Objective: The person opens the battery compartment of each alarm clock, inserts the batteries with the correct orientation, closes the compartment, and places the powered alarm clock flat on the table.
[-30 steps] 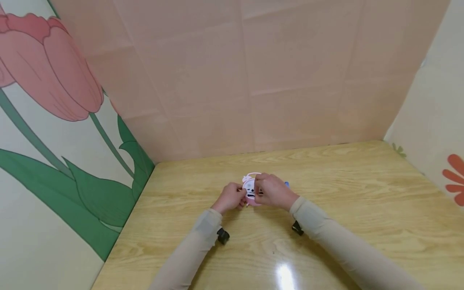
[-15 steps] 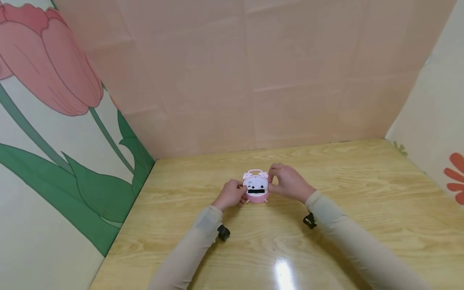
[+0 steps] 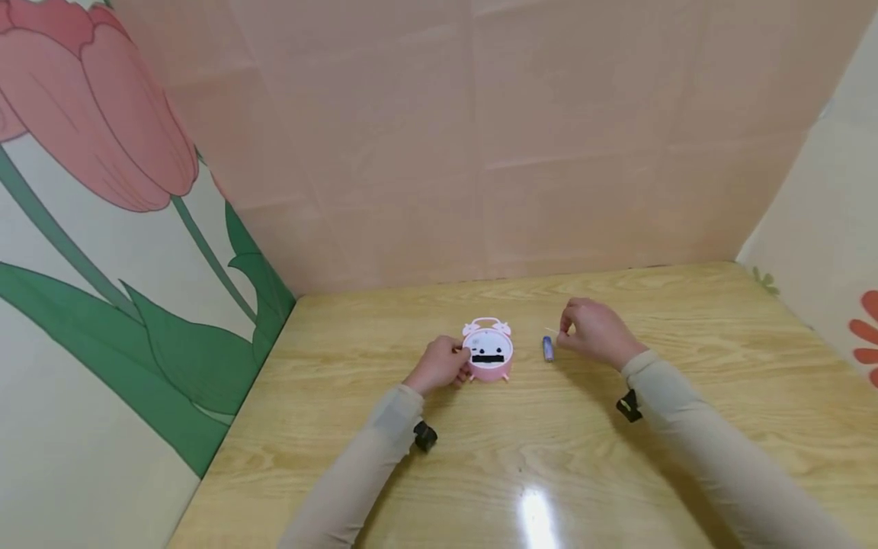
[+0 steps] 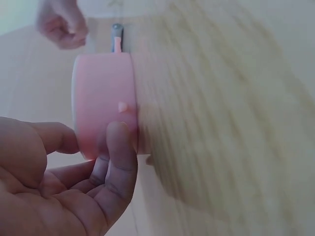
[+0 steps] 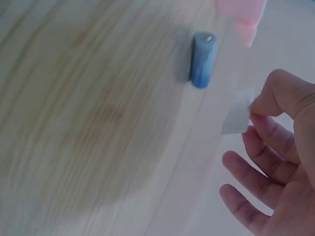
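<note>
A pink twin-bell alarm clock lies on the table with its white back up, the dark battery slot uncovered. My left hand grips its left edge, thumb at the rim and fingers along the pink side. To the clock's right, my right hand pinches a small flat white battery cover between thumb and forefinger, the other fingers loosely bent. Just left of that hand a blue battery lies on the table, between it and the clock.
The wooden table runs back to a pink-covered wall. Tulip-painted panel stands at the left, and a pale wall with a red flower at the right. Black wrist cameras hang under both sleeves.
My right hand has left the clock and moved right with the white cover, which bares the dark slot and shows the battery. My left hand keeps hold of the clock.
</note>
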### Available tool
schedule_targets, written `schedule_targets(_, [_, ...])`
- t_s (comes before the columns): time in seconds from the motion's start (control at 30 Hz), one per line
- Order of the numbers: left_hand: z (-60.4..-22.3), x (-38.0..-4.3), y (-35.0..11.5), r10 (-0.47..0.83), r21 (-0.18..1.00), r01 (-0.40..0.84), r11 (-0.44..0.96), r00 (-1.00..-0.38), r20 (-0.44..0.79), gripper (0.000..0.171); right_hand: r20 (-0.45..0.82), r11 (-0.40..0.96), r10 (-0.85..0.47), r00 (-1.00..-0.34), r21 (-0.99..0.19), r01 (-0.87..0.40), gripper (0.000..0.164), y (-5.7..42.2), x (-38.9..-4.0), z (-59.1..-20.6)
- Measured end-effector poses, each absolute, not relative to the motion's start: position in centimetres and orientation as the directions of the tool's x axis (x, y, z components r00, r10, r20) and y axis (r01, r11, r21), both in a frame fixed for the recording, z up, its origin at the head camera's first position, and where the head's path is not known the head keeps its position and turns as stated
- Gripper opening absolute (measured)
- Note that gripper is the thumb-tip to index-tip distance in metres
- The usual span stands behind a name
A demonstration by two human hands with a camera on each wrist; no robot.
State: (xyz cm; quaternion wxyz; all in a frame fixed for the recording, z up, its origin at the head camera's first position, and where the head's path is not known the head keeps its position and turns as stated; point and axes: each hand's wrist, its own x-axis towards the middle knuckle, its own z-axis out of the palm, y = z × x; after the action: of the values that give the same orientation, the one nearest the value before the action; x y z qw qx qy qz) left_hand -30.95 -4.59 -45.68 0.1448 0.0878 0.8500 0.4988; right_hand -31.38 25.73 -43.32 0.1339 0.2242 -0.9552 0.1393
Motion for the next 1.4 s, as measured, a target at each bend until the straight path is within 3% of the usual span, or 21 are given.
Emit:
schedule_targets(0.57, [-44.8, -30.8, -4.8, 0.355, 0.865, 0.014, 0.502, -0.915, -0.191, 0.024, 0.152, 0.9, -0.395, -0.906, -0.133, -0.415, 0.019, 28.1, -31.8, -45.0])
schedule_targets(0.83, [-44.8, -30.9, -4.7, 0.349, 0.866, 0.012, 0.499, -0.918, -0.189, 0.024, 0.082, 0.896, -0.385, -0.919, -0.204, -0.394, 0.018, 28.1, -31.9, -44.9])
schedule_targets(1.17, [-45.0, -30.9, -4.9, 0.348, 0.872, -0.002, 0.49, -0.916, -0.197, 0.025, 0.164, 0.833, -0.502, -0.849, -0.17, -0.526, 0.009, 26.2, -31.1, -44.2])
schedule_targets(1.4, [-45.2, -30.9, -4.8, 0.343, 0.876, -0.008, 0.483, -0.918, -0.198, 0.025, 0.108, 0.799, -0.54, -0.835, -0.246, -0.549, 0.013, 24.5, -30.9, -43.6])
